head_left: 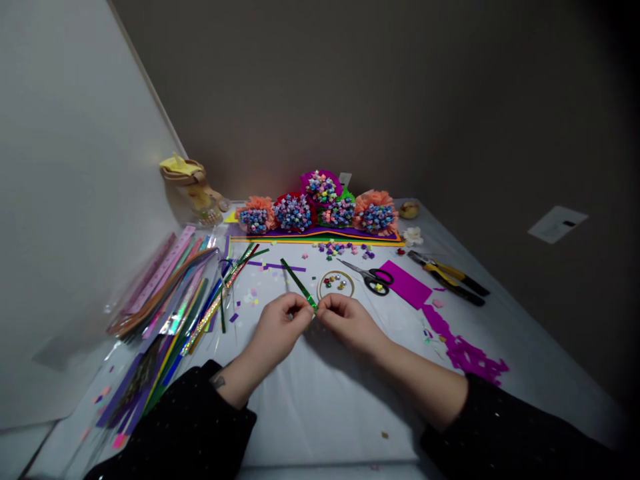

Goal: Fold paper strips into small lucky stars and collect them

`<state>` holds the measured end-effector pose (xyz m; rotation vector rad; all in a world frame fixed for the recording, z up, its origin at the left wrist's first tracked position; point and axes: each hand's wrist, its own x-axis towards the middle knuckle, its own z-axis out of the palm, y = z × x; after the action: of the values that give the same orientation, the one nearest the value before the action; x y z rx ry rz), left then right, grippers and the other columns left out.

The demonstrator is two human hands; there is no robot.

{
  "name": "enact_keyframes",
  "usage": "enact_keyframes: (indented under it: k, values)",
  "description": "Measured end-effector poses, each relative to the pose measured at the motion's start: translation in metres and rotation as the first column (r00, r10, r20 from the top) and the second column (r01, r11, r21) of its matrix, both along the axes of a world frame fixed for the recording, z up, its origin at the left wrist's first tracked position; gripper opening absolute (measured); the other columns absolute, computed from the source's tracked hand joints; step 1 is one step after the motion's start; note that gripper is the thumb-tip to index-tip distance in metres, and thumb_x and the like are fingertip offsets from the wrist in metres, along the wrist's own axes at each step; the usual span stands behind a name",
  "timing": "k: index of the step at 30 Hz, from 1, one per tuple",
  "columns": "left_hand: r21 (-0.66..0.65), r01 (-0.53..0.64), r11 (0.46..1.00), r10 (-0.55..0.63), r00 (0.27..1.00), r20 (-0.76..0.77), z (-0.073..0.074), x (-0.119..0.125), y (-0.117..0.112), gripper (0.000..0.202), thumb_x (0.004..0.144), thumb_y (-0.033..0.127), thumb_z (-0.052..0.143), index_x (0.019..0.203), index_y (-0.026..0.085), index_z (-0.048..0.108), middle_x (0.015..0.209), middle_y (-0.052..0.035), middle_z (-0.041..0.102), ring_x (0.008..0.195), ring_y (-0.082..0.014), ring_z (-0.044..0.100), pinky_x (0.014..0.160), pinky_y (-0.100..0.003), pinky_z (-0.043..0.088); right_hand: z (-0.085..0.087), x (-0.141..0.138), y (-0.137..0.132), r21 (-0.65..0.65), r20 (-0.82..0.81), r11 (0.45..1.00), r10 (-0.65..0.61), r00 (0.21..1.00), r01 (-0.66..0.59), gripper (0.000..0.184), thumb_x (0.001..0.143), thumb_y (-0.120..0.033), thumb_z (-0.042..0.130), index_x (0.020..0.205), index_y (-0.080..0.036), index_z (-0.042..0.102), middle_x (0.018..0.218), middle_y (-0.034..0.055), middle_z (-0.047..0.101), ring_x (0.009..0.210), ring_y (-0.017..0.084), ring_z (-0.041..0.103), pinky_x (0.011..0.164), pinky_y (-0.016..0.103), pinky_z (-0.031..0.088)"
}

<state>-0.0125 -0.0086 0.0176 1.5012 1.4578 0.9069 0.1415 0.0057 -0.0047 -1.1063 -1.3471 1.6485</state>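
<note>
A shiny green paper strip [298,283] runs up and to the left from between my fingertips. My left hand [283,325] pinches it near its lower end. My right hand [353,322] is closed on the same end, thumb against fingers, almost touching the left hand. Just beyond the right hand lies a thin golden ring [353,285] with several small shiny folded stars [339,283] inside it. Black-handled scissors [373,276] rest to the right of the ring, blades pointing left.
Bundles of colored paper strips [165,300] lie at left. Paper bouquets filled with tiny stars [295,212] line the back, with loose stars [335,250] before them. At right are a magenta sheet [407,285], magenta shreds [473,357] and yellow-black pliers [450,277]. A wall stands behind.
</note>
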Motion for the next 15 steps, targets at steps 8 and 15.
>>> enact_keyframes:
  k: [8,15]
  values:
    - [-0.047,0.036,0.998,-0.034,0.998,0.048,-0.0026,0.0004,-0.0001,0.016,0.076,0.029,0.051,0.067,0.016,0.057,0.066,0.0001,0.056,0.066,-0.0139,0.051,0.063,-0.026,0.041,0.0016,-0.0001,0.0011,0.108,0.066,0.994,-0.014,0.998,0.007,0.013,0.069,-0.028,0.055,0.065,-0.018,0.049,0.057,-0.0049,0.041,0.054,0.010,0.036,0.052,0.022,0.030]
    - [-0.004,0.015,1.000,-0.015,1.000,0.013,0.0004,-0.0010,-0.0019,0.015,0.076,0.029,0.052,0.071,0.016,0.058,0.069,-0.0005,0.059,0.068,-0.0147,0.053,0.064,-0.025,0.042,0.0021,-0.0018,-0.0010,0.069,0.040,0.997,0.016,0.999,-0.019,0.018,0.069,-0.032,0.058,0.067,-0.017,0.049,0.059,-0.0037,0.045,0.054,0.010,0.039,0.051,0.022,0.030]
